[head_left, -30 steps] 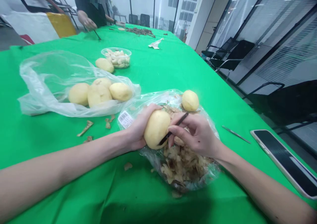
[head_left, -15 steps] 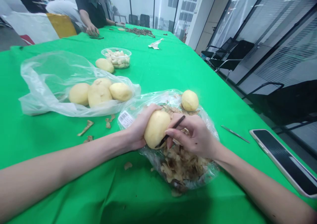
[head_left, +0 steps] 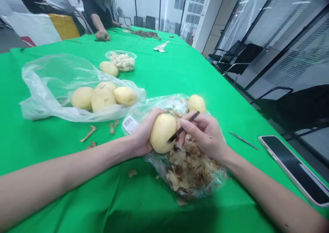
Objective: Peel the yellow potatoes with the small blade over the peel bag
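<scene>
Green tablecloth [head_left: 180,71] carries four smooth yellow potatoes [head_left: 102,100] on a clear plastic bag [head_left: 43,102] and a tub of pale pieces [head_left: 122,61], while brown peelings [head_left: 191,164] lie heaped in a second bag [head_left: 164,167]. Left hand [head_left: 146,133] curls its fingers around a potato [head_left: 162,133], its visible side showing no brown skin, above those peelings. Right hand [head_left: 205,137] pinches a slim dark peeling tool [head_left: 183,126] between thumb and fingers, its tip against that potato, and one more potato [head_left: 196,103] sits at the second bag's far edge

Potato [head_left: 161,133] smooth, matt; plastic bag [head_left: 144,104] thin, glossy (peelings [head_left: 191,167] rough).
</scene>
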Demonstrator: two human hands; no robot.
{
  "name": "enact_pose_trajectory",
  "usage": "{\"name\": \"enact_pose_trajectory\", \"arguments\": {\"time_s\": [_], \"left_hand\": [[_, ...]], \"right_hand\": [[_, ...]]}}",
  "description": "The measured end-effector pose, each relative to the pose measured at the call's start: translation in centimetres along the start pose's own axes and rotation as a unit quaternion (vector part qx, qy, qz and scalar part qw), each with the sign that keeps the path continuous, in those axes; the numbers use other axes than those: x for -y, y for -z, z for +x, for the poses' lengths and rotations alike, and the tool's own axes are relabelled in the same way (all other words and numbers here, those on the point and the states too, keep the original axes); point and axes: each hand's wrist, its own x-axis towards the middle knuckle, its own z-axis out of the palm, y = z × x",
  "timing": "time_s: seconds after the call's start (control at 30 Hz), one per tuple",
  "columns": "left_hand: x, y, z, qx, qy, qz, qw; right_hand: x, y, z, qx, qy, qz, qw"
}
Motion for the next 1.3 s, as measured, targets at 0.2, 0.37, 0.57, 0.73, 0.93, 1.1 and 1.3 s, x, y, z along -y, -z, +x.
{"name": "enact_pose_trajectory", "arguments": {"time_s": [0.2,0.37,0.57,0.73,0.93,1.1,1.3], "left_hand": [[-0.1,-0.1,0.0,0.045,-0.014,0.030,0.998],[0.2,0.1,0.2,0.034,-0.009,0.021,0.999],[0.1,0.1,0.1,0.013,0.003,0.021,1.000],[-0.1,0.0,0.0,-0.015,0.027,0.024,0.999],[0.2,0.1,0.0,-0.016,0.031,0.027,0.999],[0.2,0.3,0.1,0.032,0.024,0.052,0.998],[0.2,0.0,0.2,-0.029,0.017,0.013,0.999]], "right_hand": [[-0.4,-0.5,0.2,-0.046,-0.046,0.094,0.993],[0.1,-0.7,0.4,-0.021,-0.046,0.083,0.995],[0.3,-0.8,0.3,-0.008,-0.045,0.064,0.997],[0.3,-1.1,0.3,-0.014,-0.060,0.053,0.997],[0.3,-1.1,0.2,0.000,-0.044,0.039,0.998],[0.5,-1.2,0.3,0.010,-0.026,0.004,1.000],[0.6,-1.2,0.2,0.020,-0.015,-0.035,0.999]]}}
